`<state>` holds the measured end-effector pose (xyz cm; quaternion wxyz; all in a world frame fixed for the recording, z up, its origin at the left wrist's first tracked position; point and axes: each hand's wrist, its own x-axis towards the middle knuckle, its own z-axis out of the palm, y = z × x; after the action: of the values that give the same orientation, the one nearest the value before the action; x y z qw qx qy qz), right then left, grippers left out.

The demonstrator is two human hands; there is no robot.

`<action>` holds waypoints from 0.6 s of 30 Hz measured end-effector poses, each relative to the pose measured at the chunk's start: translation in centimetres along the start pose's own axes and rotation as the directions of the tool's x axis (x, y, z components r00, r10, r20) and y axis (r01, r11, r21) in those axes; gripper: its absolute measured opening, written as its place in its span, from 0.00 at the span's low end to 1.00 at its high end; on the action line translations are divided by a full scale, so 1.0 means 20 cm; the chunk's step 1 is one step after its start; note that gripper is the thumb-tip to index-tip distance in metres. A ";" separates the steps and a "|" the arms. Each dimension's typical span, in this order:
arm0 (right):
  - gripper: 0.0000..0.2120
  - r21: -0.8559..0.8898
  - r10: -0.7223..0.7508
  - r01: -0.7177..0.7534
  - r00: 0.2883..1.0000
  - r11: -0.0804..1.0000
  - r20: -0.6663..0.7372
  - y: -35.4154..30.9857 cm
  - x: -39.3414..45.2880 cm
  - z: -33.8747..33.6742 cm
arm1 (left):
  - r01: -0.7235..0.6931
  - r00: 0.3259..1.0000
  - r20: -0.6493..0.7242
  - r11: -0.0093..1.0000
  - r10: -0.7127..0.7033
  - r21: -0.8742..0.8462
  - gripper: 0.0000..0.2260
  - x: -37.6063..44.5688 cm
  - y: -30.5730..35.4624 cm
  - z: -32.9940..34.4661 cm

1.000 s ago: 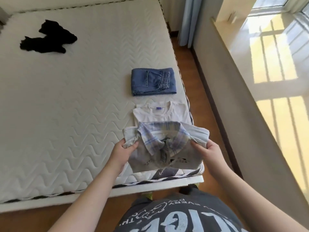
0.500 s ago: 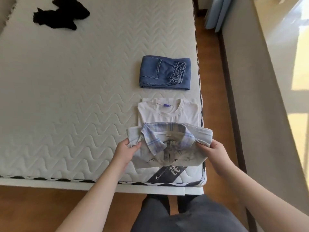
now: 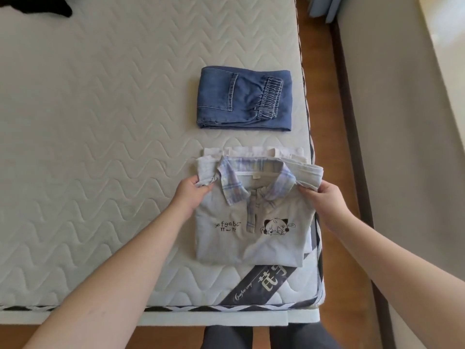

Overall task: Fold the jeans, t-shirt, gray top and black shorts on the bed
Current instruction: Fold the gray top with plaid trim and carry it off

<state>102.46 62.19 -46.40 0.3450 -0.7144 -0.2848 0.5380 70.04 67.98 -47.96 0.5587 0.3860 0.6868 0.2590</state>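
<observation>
The folded gray top [image 3: 254, 222], with a plaid collar and a small cat print, lies on the white t-shirt [image 3: 251, 151], of which only a strip shows beyond it. My left hand [image 3: 191, 195] pinches the top's left shoulder fold. My right hand [image 3: 324, 197] grips the right shoulder fold. Folded blue jeans [image 3: 244, 98] lie farther up the bed near its right edge. The black shorts [image 3: 37, 5] lie crumpled at the far left, cut off by the frame's top edge.
The quilted mattress [image 3: 100, 122] has open surface to the left of the clothes. Its right edge [image 3: 313, 152] runs just beside the stack, with wooden floor [image 3: 324, 96] and a low wall [image 3: 402, 147] beyond.
Both hands moved the gray top away from me, so it now covers almost all of the white t-shirt. My view tilted downward and closer.
</observation>
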 end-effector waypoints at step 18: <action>0.04 -0.044 0.082 -0.090 0.983 0.995 -0.163 0.28 0.68 0.15 | 0.099 0.995 0.007 0.991 -0.098 -0.086 0.08 0.83 -0.17 0.10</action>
<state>103.19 69.92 -59.21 0.3249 -0.7758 -0.2386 0.4854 69.79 79.45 -60.54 0.5878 0.3276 0.6926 0.2600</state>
